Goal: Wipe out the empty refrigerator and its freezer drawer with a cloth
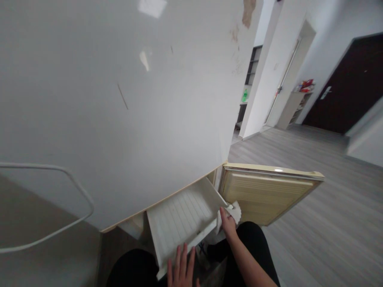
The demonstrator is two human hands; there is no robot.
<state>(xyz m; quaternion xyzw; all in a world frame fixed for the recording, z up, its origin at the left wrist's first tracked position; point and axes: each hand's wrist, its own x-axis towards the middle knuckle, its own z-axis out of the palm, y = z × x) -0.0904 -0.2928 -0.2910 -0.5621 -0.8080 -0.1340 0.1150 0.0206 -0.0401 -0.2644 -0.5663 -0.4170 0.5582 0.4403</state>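
A white drawer (179, 209) with a ribbed floor is pulled out below the upper door of a fridge. My left hand (181, 269) lies against the drawer's front edge near its left end, fingers stretched out. At the front right corner, my right hand (228, 224) is closed on a white cloth (236, 211), pressing it to the drawer's rim. Part of the cloth sticks out beyond the thumb. No contents show on the visible part of the drawer floor.
The lower fridge door (266, 195) stands swung out on the right, close to my right hand. Above the drawer is the large white upper door (143, 119). A white cable (74, 183) loops on the left. My knees (248, 239) flank the drawer.
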